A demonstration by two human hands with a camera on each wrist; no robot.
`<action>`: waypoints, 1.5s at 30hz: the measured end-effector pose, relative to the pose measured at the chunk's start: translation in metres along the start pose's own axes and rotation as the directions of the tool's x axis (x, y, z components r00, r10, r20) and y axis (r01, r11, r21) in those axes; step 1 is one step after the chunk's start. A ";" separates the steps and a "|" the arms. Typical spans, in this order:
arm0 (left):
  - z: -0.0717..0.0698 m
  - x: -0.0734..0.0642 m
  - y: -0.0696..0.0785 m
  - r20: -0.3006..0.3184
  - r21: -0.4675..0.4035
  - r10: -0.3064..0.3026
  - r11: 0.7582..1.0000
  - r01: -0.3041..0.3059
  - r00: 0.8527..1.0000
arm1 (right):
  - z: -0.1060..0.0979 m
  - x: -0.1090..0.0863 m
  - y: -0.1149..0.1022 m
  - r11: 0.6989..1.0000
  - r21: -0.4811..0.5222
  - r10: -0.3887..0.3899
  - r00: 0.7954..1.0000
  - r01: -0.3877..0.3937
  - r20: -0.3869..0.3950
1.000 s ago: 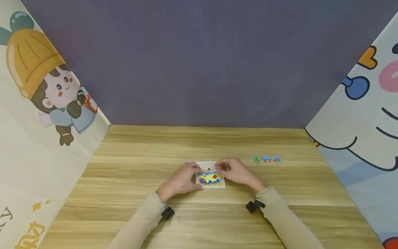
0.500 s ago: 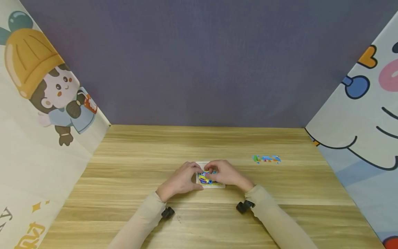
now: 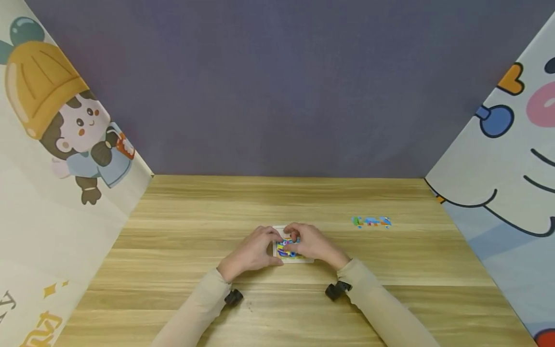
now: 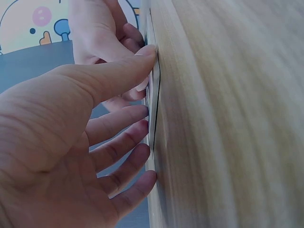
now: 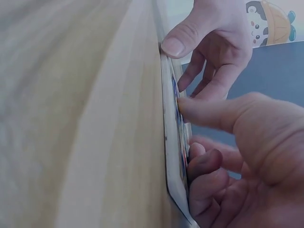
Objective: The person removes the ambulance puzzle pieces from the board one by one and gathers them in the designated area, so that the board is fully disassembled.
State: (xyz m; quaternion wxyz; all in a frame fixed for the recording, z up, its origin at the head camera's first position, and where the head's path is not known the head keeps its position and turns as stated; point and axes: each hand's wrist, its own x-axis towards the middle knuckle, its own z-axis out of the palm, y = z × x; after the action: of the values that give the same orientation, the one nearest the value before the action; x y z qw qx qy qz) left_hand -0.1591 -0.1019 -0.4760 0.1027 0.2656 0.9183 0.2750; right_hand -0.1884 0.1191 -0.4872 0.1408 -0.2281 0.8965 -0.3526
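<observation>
A small picture puzzle (image 3: 286, 253) shows a yellow vehicle with blue wheels. It lies in a white frame (image 3: 299, 261) on the table, largely covered by hands. My left hand (image 3: 255, 248) spans the frame's left side: the thumb touches the near edge, while the index finger reaches the picture. In the left wrist view its fingers (image 4: 121, 126) are spread and nearly straight. My right hand (image 3: 314, 245) is over the right half, thumb (image 5: 204, 111) extended onto the picture, the other fingers bent. No loose piece shows between them.
Several loose puzzle pieces (image 3: 371, 221), blue, green and orange, lie in a row to the right, beyond the frame. The wood-grain table (image 3: 208, 207) meets a dark back wall (image 3: 286, 96). Printed cartoon panels stand at both sides.
My right hand has moved left from the frame's right side onto the picture, covering the vehicle's right part. My left hand keeps its place. The loose pieces lie where they were.
</observation>
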 end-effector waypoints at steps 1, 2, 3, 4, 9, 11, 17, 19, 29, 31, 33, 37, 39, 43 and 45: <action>0.000 0.000 0.000 0.000 0.001 0.002 1.000 -0.002 1.000 | 0.000 0.000 0.000 1.000 -0.004 0.001 1.000 -0.001 -0.001; 0.000 0.000 0.000 0.000 0.003 0.003 1.000 -0.003 1.000 | 0.000 0.000 -0.001 1.000 -0.007 0.001 1.000 -0.001 0.000; 0.000 0.000 0.000 -0.001 0.003 0.005 1.000 -0.005 1.000 | 0.001 0.000 -0.001 1.000 -0.014 0.002 1.000 -0.002 0.000; 0.000 0.001 0.000 -0.002 0.003 0.006 1.000 -0.006 1.000 | 0.001 0.000 -0.001 1.000 -0.019 0.005 1.000 -0.005 0.001; 0.001 0.001 0.000 -0.005 0.002 0.007 1.000 -0.007 1.000 | 0.002 -0.001 -0.003 1.000 -0.005 0.030 1.000 -0.030 0.005; 0.001 0.001 0.000 -0.005 0.001 0.006 1.000 -0.006 1.000 | 0.003 -0.002 -0.004 0.999 -0.018 0.032 0.999 -0.031 0.008; -0.001 0.001 0.001 -0.010 0.011 0.002 1.000 -0.002 1.000 | 0.004 -0.002 -0.006 0.999 -0.044 0.027 1.000 -0.027 -0.005; -0.002 0.001 0.001 -0.013 0.012 0.000 1.000 0.000 1.000 | 0.004 -0.003 -0.007 0.999 -0.036 0.034 0.999 -0.034 -0.013; -0.001 0.000 0.000 -0.007 -0.022 -0.006 1.000 0.006 1.000 | 0.004 -0.002 -0.009 0.997 -0.022 0.073 0.997 -0.073 -0.012; 0.000 0.000 -0.001 -0.010 -0.035 -0.010 0.999 0.010 1.000 | 0.004 -0.001 -0.008 0.996 -0.021 0.083 0.996 -0.084 -0.014; 0.001 0.000 -0.001 -0.014 -0.042 -0.014 0.999 0.013 1.000 | 0.004 0.000 -0.008 0.996 -0.023 0.090 0.996 -0.090 -0.018; 0.003 0.001 -0.003 -0.017 -0.035 -0.011 0.999 0.010 1.000 | 0.005 0.000 -0.006 0.995 -0.019 0.095 0.995 -0.096 -0.026; 0.004 0.001 -0.004 -0.018 -0.038 -0.011 0.999 0.010 1.000 | 0.005 0.000 -0.005 0.996 -0.014 0.092 0.995 -0.093 -0.029; 0.002 0.001 -0.003 -0.022 -0.052 -0.016 0.999 0.015 1.000 | 0.005 0.000 -0.004 0.998 0.012 0.067 0.997 -0.067 -0.043; 0.002 0.001 -0.003 -0.023 -0.059 -0.017 0.998 0.016 1.000 | 0.006 -0.001 -0.002 0.999 0.018 0.034 0.998 -0.033 -0.057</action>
State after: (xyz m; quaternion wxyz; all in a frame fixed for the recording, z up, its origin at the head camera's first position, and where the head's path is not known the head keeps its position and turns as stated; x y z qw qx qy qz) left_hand -0.1606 -0.1021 -0.4795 0.1018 0.2518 0.9132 0.3040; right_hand -0.1844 0.1149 -0.4895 0.1231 -0.2016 0.9008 -0.3643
